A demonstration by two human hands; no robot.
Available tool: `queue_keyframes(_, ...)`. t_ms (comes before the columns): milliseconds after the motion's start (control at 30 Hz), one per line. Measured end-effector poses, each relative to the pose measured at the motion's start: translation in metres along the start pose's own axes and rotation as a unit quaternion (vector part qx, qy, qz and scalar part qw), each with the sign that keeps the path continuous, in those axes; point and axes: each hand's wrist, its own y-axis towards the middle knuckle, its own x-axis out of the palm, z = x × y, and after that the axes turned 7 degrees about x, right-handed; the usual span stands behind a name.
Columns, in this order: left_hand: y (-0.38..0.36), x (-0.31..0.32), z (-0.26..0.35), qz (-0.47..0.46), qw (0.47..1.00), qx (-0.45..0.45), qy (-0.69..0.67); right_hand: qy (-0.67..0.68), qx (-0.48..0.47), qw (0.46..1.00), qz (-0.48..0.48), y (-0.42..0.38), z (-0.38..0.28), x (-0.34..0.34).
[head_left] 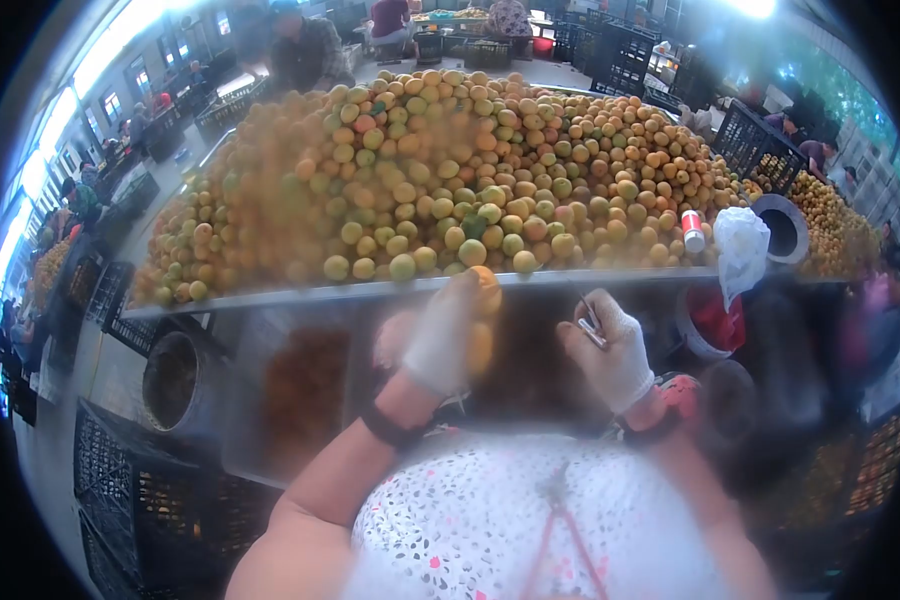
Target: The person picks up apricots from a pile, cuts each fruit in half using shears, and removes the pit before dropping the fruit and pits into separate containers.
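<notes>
A large heap of yellow-orange and greenish apricots (450, 190) lies on a metal-edged table right in front of me. My left hand (440, 335), in a white glove and smeared by motion, is closed around an orange apricot (486, 288) near the table's front edge. A second orange piece (479, 348) shows below it along the fingers. To the right, my right hand (613, 352), also gloved in white, grips a small metal tool (592, 330) with a thin tip pointing up and left. The tool's exact kind is unclear. A gap separates both hands.
On the table's right stand a red-and-white bottle (692, 231), a white plastic bag (742, 245) and a round grey container (782, 228). Below are a red-and-white bucket (708, 322), a dark bucket (173, 380) and black crates (130, 490). Other people (305, 50) work farther back.
</notes>
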Motion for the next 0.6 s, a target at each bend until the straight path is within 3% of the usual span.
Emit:
queue_keyframes(100, -0.001, 0.02, -0.022, -0.016, 0.998, 0.051, 0.04, -0.024, -0.069, 0.997, -0.024, 0.003, -0.024, 0.011)
queue_keyframes(133, -0.004, 0.024, -0.032, -0.04, 0.998, 0.042, -0.007, -0.036, -0.109, 0.993, -0.015, 0.008, -0.015, 0.021)
queue_keyframes(200, 0.003, 0.028, -0.042, -0.094, 0.993, 0.072, 0.022, -0.035, -0.127, 0.991, -0.016, 0.013, 0.0, 0.027)
queue_keyframes(300, 0.008, 0.023, -0.041, -0.09, 0.988, 0.088, 0.091, -0.041, -0.145, 0.988, -0.026, 0.014, 0.003, 0.023)
queue_keyframes(367, 0.012, 0.017, -0.035, -0.075, 0.982, 0.091, 0.149, -0.018, -0.112, 0.992, -0.061, 0.012, 0.003, 0.02)
queue_keyframes(433, 0.012, 0.006, -0.017, 0.016, 0.996, 0.049, 0.066, -0.027, -0.093, 0.992, -0.082, 0.013, 0.006, 0.017)
queue_keyframes(500, 0.018, -0.019, -0.008, 0.111, 0.99, 0.062, 0.059, -0.038, -0.078, 0.991, -0.099, 0.016, 0.018, 0.015)
queue_keyframes(533, 0.012, -0.037, 0.007, 0.075, 0.993, 0.08, 0.045, -0.081, -0.05, 0.992, -0.088, 0.016, 0.032, 0.018)
queue_keyframes(600, 0.011, -0.096, 0.02, 0.118, 0.976, 0.134, 0.126, -0.197, 0.034, 0.975, -0.1, 0.014, 0.05, 0.017)
